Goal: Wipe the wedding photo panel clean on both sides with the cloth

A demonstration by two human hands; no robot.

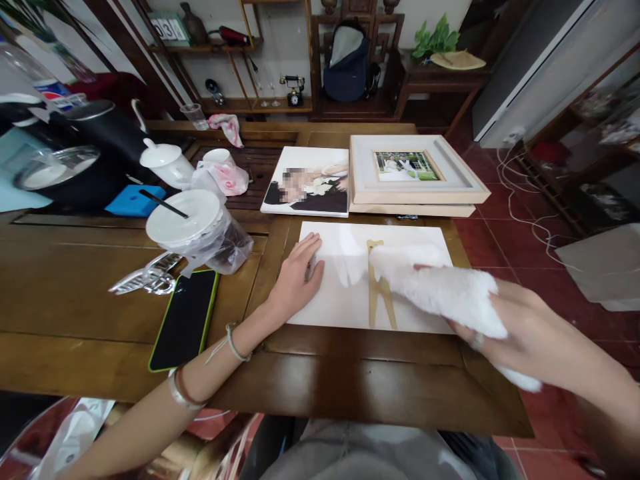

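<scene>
A white rectangular panel (335,293) lies flat on the wooden table, its surface glossy enough to mirror light. On its middle is a flat gold-coloured piece with two legs (373,287), partly covered. My left hand (299,277) rests on the panel's left edge, fingers stretched out and holding nothing. In my right hand (515,313) is a bunched white cloth (440,290), fluffy and a little blurred. The cloth reaches over the panel's right half as far as the gold piece. My right fingers are closed around it, partly hidden by its folds.
Behind the panel lie a photo print (313,190) and stacked white frames (420,167). To the left are a lidded cup in a plastic bag (187,220), a phone (186,320), a metallic silver object (147,277), a blue box (134,200) and a white teapot (167,163).
</scene>
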